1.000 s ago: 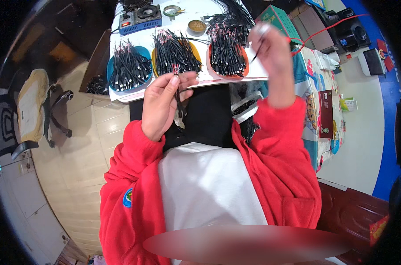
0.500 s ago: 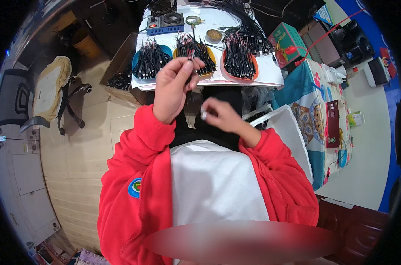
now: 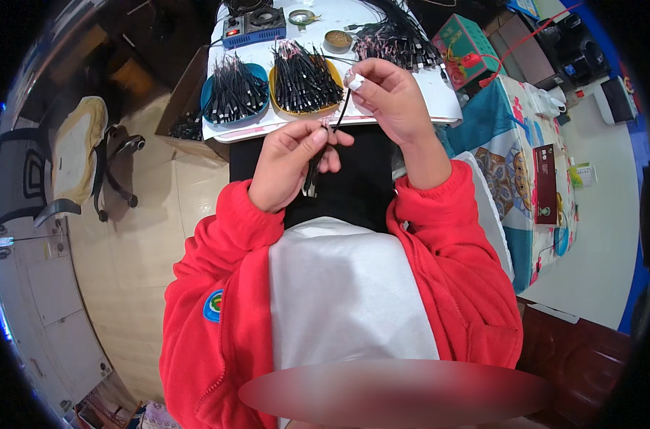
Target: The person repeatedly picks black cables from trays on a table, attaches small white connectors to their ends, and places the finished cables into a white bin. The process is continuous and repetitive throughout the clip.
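A small bunch of thin black cables hangs from my left hand, which is closed on it in a pinch; metal plugs show at the lower end. One black cable slants up from there to my right hand. The right thumb and forefinger are pinched on its upper end, and white wrapping covers a fingertip. Beyond my hands, a yellow tray and a blue tray hold many black cables with pinkish ends. My right hand hides part of the table behind it.
Farther back on the white table are a blue heating device, a tape roll, a small round tin and more cables. A green box stands right, a cardboard box left, a white bin by my right arm.
My right hand has risen from near my lap to above the table edge and pinches a cable end. My left hand has lowered. The view has shifted slightly; the orange tray no longer shows.
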Demonstrator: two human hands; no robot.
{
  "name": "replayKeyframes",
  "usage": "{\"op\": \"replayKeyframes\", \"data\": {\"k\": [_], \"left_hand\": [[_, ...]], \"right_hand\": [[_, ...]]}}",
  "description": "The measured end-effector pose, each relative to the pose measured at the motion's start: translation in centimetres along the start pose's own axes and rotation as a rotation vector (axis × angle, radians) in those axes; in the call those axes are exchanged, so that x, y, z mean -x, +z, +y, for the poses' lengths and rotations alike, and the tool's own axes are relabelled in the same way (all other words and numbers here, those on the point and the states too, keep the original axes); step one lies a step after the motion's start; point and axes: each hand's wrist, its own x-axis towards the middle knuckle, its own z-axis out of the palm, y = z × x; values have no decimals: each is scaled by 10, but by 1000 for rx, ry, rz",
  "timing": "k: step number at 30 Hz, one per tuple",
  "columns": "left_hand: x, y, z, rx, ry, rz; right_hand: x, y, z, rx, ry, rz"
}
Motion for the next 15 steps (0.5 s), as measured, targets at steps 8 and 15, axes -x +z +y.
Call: {"op": "replayKeyframes", "data": {"k": [8,15], "left_hand": [[-11,3,-3,-205,151,134],[-5,3,-3,-38,63,115]], "right_hand": [[26,29,27,78,-54,178],[31,27,42,-204,-17,151]]}}
